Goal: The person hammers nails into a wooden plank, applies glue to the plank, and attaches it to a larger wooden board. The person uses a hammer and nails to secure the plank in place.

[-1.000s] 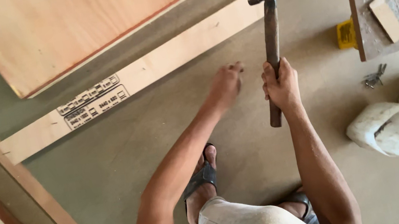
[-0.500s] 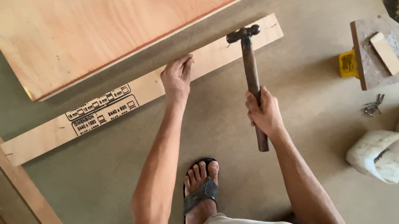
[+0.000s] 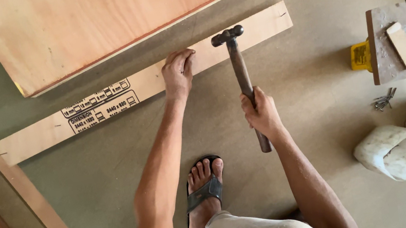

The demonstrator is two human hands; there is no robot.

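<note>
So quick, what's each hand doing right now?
Left hand: fingers curled, pressing on the long wooden strip, not wrapped around it.
Right hand: closed around the hammer handle.

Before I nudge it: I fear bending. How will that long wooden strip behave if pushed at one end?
The strip looks flat and stiff, so it would probably slide or pivot, not flex. The left hand resting on it likely resists that.

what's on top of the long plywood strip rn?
The left hand presses on the plywood strip, and the hammer head, gripped by the right hand, hangs over it. Whether the fingers pinch a nail cannot be seen.
</note>
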